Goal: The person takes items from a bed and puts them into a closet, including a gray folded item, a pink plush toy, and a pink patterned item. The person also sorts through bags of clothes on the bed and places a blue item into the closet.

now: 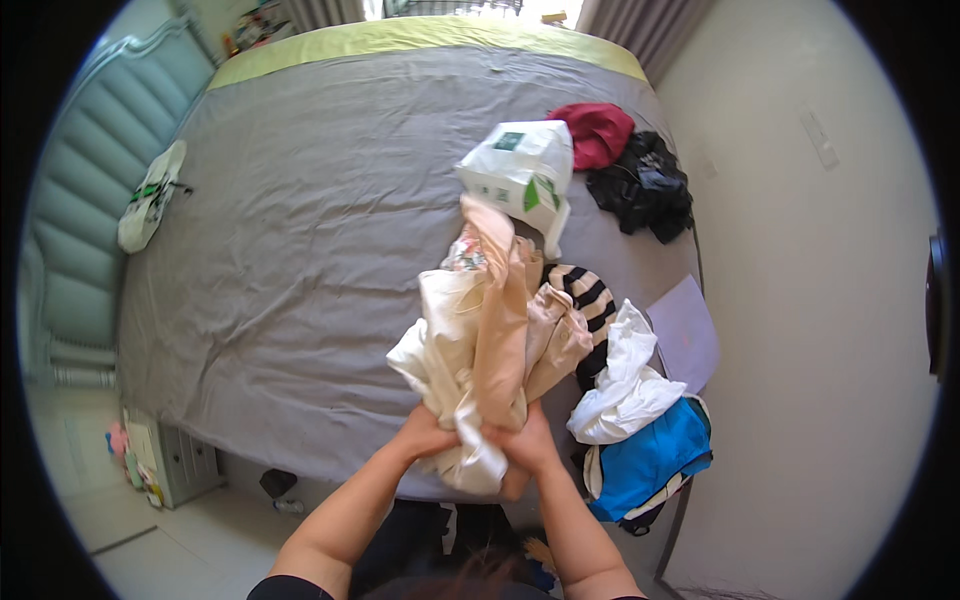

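Note:
A bunched armful of cream and beige clothes point(499, 337) is gathered at the near edge of the bed. My left hand point(431, 435) grips it from the left, and my right hand point(529, 439) grips it from the right. The fingers are partly hidden in the folds. A buttoned pale pink garment point(559, 337) spreads out on the bundle's right side. A bit of floral cloth point(466, 251) shows at its far end. Just beyond stands a white bag with green print point(521, 165). A black-and-beige striped knit point(589, 292) lies close to the right of the bundle.
White cloth point(626, 386) and a blue garment point(660, 457) are piled at the bed's right near corner, beside a pale sheet point(686, 334). Farther back lie red cloth point(596, 133) and a black heap point(645, 187). A white wall point(795, 300) bounds the right; a padded headboard point(90, 202) the left.

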Demonstrator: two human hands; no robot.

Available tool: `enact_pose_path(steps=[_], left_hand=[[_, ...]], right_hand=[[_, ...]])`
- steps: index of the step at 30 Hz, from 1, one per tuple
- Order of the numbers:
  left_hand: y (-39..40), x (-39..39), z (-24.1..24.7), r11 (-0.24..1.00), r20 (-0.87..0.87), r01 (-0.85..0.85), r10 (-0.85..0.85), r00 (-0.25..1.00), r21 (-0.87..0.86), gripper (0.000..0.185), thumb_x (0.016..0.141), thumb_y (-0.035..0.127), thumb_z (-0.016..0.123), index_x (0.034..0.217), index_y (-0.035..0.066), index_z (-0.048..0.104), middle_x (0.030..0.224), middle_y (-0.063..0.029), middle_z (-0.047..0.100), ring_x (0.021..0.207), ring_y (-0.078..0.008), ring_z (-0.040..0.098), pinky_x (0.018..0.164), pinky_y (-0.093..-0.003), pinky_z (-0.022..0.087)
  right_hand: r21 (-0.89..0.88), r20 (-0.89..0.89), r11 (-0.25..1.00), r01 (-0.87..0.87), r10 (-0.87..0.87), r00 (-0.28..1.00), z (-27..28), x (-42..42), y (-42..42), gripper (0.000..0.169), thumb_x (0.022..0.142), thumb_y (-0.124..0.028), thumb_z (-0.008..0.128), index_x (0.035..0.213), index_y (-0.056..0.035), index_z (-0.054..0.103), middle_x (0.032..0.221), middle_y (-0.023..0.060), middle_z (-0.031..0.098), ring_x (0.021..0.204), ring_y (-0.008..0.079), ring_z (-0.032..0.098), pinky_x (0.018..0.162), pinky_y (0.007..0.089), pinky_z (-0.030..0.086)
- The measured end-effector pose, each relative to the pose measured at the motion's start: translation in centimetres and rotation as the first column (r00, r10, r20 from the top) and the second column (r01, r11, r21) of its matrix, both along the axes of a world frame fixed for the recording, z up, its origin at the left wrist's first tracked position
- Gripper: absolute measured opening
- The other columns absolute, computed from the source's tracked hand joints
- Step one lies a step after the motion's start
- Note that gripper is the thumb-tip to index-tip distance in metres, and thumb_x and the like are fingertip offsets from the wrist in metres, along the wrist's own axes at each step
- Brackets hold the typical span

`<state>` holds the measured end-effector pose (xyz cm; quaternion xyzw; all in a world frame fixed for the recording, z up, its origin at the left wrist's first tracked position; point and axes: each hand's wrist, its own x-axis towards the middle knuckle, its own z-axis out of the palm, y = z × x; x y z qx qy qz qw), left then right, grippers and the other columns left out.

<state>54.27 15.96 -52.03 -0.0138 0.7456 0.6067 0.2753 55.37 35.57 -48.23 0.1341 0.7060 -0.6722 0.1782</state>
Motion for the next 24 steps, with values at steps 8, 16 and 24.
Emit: enact_pose_path(steps=[8,16,24], left_hand=[[-5.6,3.1,-2.2,0.983,-0.242,-0.096,0.056,0.969,-0.157,0.074,0.069,0.041,0.072,0.128,0.003,0.049,0.127,-0.0208,0.051,0.117,-0.0337,0.05,0.099,-0.0384,0.039],[-22.0,11.9,-2.9,0.976,-0.158,-0.119,0.091,0.983,-0.18,0.057,0.074,0.036,0.07,0.12,0.006,0.057,0.117,-0.0176,0.059,0.11,-0.032,0.055,0.094,-0.0379,0.044],[-40.2,8.6,-0.8,0.891,-0.212,-0.409,0.368,0.905,-0.2,0.047,0.076,0.032,0.066,0.115,0.007,0.059,0.112,-0.0133,0.063,0.105,-0.0268,0.059,0.089,-0.0358,0.047]], right_hand=[[0.205,-0.17,0.976,0.07,-0.035,0.985,-6.1,2.7,-6.7,0.081,0.081,-0.015,0.069,0.141,0.0054,0.019,0.135,0.0245,0.038,0.122,0.0247,0.043,0.1,0.0311,0.036],[0.782,-0.143,0.623,0.019,0.149,0.978,-4.9,7.4,-21.6,0.089,0.069,-0.035,0.074,0.138,-0.0016,0.03,0.137,0.0267,0.035,0.13,0.0406,0.027,0.108,0.047,0.021],[0.606,-0.266,0.795,-0.029,0.237,0.935,-2.7,5.1,-42.5,0.092,0.068,-0.025,0.075,0.141,-0.0011,0.025,0.14,0.0303,0.028,0.131,0.0418,0.026,0.108,0.0469,0.023]])
